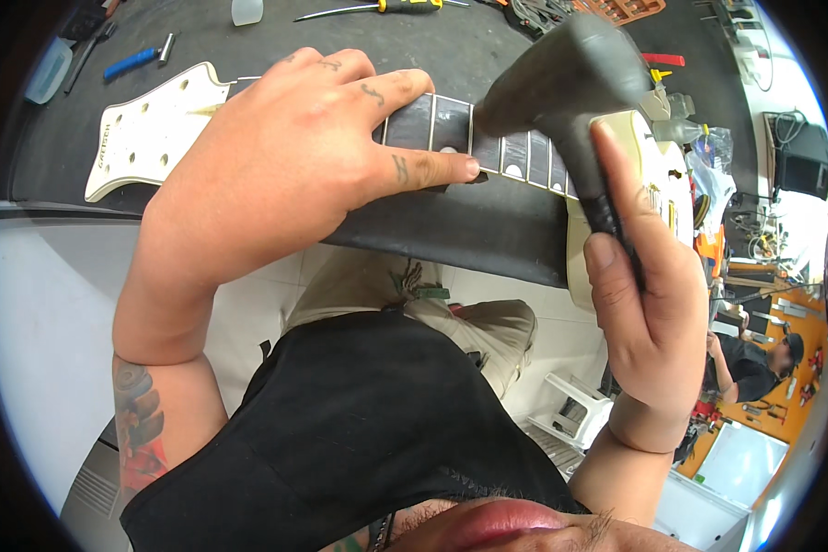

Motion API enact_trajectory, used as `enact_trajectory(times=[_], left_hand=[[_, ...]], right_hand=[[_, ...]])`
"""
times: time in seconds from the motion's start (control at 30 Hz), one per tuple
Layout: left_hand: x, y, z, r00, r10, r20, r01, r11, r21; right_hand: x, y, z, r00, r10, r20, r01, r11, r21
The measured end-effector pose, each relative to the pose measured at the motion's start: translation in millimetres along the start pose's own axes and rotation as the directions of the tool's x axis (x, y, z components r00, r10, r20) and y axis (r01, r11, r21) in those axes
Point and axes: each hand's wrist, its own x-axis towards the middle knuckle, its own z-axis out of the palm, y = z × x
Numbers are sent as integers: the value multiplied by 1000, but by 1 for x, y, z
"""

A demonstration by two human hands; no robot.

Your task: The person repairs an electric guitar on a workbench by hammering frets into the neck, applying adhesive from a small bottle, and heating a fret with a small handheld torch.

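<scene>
A white electric guitar lies across the dark bench, its headstock (138, 138) to the left and its pale body (581, 258) to the right. Over the dark fretboard (451, 115) with metal frets and half-round inlays spreads my left hand (285, 152). Its thumb presses along the near edge while the forefinger reaches the far edge, gripping the neck. A small black piece shows beneath the thumb tip. My right hand (653, 304) is wrapped round the handle of a dark mallet (580, 78). The mallet's narrower end is over the fretboard just right of my left hand; whether they touch, I cannot tell.
On the bench's far side lie a yellow-and-black screwdriver (412, 5), a blue-handled tool (131, 63), an orange tray (621, 9) and a small translucent cup (247, 11). Clear bags and bottles crowd beyond the guitar body. A white stool (570, 405) and another person (750, 368) are at right.
</scene>
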Motion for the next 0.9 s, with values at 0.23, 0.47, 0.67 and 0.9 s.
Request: enact_trajectory(times=[0.23, 0.47, 0.67, 0.9], left_hand=[[0, 0, 1, 1000, 12, -11, -12, 1000, 16], [0, -1, 3, 999, 24, -30, -23, 1000, 18], [1, 0, 2, 1000, 8, -25, -8, 1000, 4], [-1, -1, 3, 999, 18, -41, -17, 1000, 23]], right_hand=[[3, 4, -4, 993, -87, 79, 98, 984, -150], [5, -2, 2, 998, -20, -61, 15, 996, -87], [9, 6, -2, 994, -98, 49, 102, 991, -87], [13, 10, -5, 982, -185, 41, 189, 954, -231]])
